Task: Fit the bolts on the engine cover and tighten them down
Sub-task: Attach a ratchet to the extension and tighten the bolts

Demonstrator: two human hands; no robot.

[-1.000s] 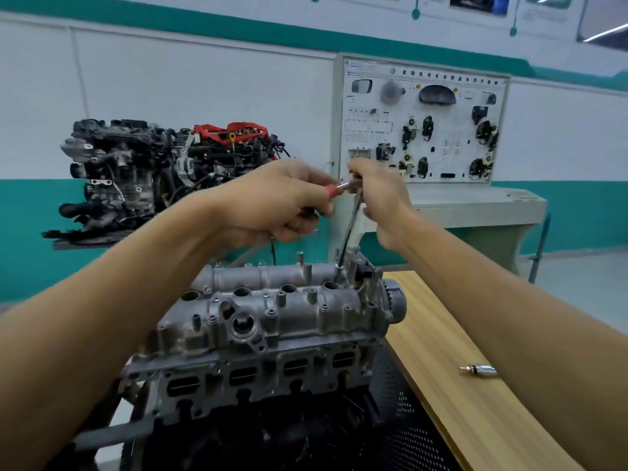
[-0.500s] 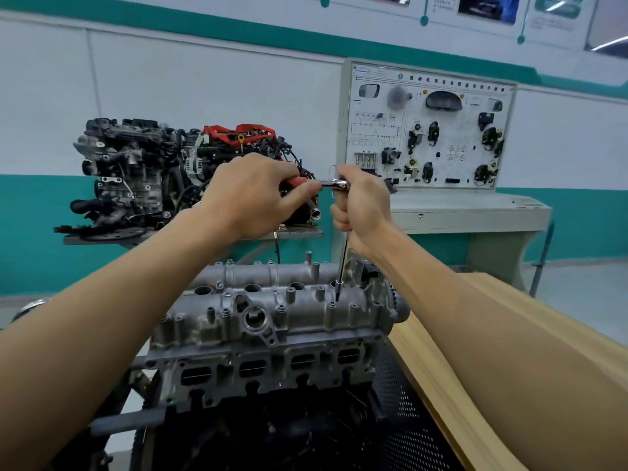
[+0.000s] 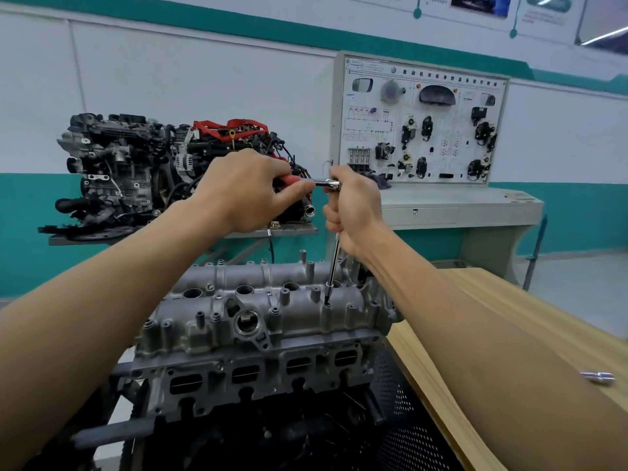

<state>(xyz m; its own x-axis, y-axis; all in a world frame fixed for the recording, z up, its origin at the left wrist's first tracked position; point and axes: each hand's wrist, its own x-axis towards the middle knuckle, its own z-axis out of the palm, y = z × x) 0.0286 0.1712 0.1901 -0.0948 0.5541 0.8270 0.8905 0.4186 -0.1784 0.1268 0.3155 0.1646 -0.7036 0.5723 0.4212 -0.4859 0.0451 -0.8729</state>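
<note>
The engine cover (image 3: 258, 321), a grey cast metal part, is sitting on top of an engine block on a dark stand, and it is filling the lower middle of the view. Behind the engine cover and to its left, a second engine (image 3: 163, 171) with red parts on top is resting on a metal shelf against the white and green wall. Behind the cover and to its right, a training panel (image 3: 421, 120) with many small car parts is standing on a pale cabinet. Just beside the right edge of the engine cover, a wooden table (image 3: 509, 321) is running toward the viewer, and a small silver socket piece (image 3: 598, 379) is lying on it, well apart from the cover.

Above the engine cover, the left hand (image 3: 244, 192) is closing its fingers around the red handle of a ratchet wrench (image 3: 314, 181), which is lying level. The right hand (image 3: 356, 209) is wrapping its fingers tightly around the top of the long extension bar (image 3: 334, 263), directly under the ratchet head. The bar is going down, a little tilted, and its dark tip is sitting on a bolt (image 3: 327, 304) near the right end of the engine cover, in the front row of bosses.
</note>
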